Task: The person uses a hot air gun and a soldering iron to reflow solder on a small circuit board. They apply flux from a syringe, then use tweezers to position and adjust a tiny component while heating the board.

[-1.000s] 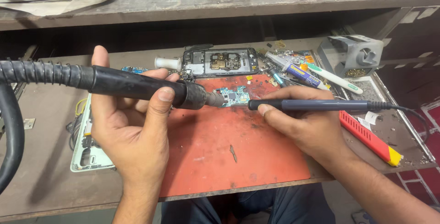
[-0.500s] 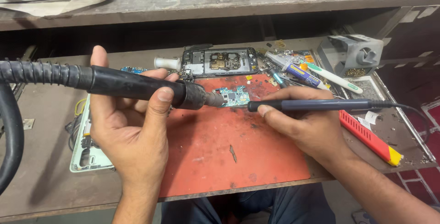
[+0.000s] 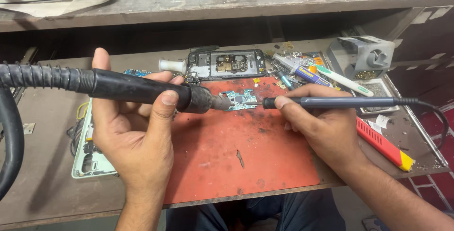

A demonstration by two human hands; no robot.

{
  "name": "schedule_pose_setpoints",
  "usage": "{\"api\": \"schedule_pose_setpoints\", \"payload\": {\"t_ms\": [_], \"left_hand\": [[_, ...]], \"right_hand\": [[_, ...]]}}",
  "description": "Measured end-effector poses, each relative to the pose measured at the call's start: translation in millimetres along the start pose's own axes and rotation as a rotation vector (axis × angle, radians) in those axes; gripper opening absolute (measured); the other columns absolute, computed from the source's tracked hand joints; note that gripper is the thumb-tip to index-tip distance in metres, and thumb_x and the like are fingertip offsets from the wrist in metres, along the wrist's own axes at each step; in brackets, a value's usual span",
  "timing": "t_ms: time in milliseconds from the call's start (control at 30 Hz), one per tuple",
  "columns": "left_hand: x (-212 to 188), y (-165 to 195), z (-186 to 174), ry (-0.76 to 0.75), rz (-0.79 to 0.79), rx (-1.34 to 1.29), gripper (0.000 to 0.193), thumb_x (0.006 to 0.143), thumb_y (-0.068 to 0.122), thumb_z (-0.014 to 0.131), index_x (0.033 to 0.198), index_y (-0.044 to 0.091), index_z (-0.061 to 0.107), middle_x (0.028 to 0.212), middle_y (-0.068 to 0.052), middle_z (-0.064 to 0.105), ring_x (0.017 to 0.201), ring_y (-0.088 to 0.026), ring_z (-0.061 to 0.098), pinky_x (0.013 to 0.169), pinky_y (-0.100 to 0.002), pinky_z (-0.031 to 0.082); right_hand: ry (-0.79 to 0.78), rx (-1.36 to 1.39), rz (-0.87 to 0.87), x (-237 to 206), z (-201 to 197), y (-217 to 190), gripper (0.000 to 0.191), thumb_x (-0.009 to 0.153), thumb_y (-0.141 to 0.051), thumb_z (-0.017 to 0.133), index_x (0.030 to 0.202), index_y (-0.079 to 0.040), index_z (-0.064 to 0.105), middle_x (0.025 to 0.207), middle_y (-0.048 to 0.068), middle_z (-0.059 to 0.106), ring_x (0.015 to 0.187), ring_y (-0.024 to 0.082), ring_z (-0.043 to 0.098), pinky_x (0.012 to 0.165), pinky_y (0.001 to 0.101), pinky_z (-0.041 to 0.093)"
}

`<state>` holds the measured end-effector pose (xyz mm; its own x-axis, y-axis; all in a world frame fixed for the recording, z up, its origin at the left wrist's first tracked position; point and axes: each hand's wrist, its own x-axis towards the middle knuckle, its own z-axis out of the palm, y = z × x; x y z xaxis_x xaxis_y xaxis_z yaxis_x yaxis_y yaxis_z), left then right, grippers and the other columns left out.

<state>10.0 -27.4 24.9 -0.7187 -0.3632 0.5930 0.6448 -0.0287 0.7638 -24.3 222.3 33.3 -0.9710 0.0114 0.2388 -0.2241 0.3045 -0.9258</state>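
the hot air handle (image 3: 142,89) is a thick black wand with a ribbed hose at its rear, lying nearly level across the left of the view, its metal nozzle pointing right at the circuit board (image 3: 240,99). the small blue-green board lies flat at the far edge of the red mat. the slim dark soldering iron (image 3: 331,102) lies level, its fine tip at the board's right edge.

Around the red mat (image 3: 246,165): two hands, two handheld tools, one small circuit board (image 3: 240,99), one opened phone (image 3: 226,64).
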Motion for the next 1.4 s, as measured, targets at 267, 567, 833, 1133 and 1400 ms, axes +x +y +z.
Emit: {"api": "schedule_pose_setpoints", "payload": {"t_ms": [267,567,833,1133,1400], "left_hand": [[3,8,3,0.085,-0.027,0.004,0.085,0.103,0.002,0.072,0.168,0.002,0.017,0.122,-0.017,0.070,0.110,-0.022,0.075,0.104,-0.034,0.065],[3,11,5,0.065,0.007,-0.030,0.087,0.105,0.005,0.073,0.170,0.003,0.015,0.119,-0.018,0.070,0.111,-0.024,0.075,0.104,-0.034,0.065],[4,11,7,0.057,0.003,-0.064,0.086,0.105,0.004,0.072,0.169,0.002,0.015,0.120,-0.019,0.070,0.111,-0.025,0.075,0.102,-0.033,0.064],[1,0,5,-0.061,0.036,-0.073,0.071,0.108,-0.002,0.070,0.161,0.003,0.023,0.126,-0.018,0.069,0.118,-0.024,0.073,0.105,-0.031,0.062],[-2,-12,1,-0.128,0.086,-0.019,0.047,0.108,-0.007,0.070,0.138,0.004,0.036,0.125,-0.020,0.069,0.116,-0.018,0.071,0.092,-0.024,0.060]], "right_hand": [[0.054,0.005,-0.026,1,2,-3,0.018,0.094,-0.018,0.071,0.086,-0.002,0.073,0.064,0.000,0.064,0.053,0.006,0.059,0.049,0.0227,0.053],[0.035,0.088,-0.061,1,0,-2,0.014,0.099,-0.014,0.068,0.098,0.001,0.070,0.069,0.003,0.065,0.056,0.008,0.062,0.054,0.0230,0.055],[0.017,0.087,-0.091,2,0,-1,0.019,0.097,-0.009,0.066,0.112,0.001,0.070,0.077,0.004,0.072,0.061,0.008,0.067,0.056,0.0224,0.056],[-0.021,-0.060,-0.093,3,-1,1,0.019,0.088,-0.009,0.075,0.105,-0.001,0.074,0.076,0.003,0.075,0.062,0.005,0.067,0.055,0.0195,0.054],[-0.017,-0.094,-0.043,1,-1,1,0.017,0.084,-0.010,0.077,0.099,-0.002,0.079,0.074,0.001,0.076,0.064,0.003,0.066,0.055,0.0193,0.052]]}}
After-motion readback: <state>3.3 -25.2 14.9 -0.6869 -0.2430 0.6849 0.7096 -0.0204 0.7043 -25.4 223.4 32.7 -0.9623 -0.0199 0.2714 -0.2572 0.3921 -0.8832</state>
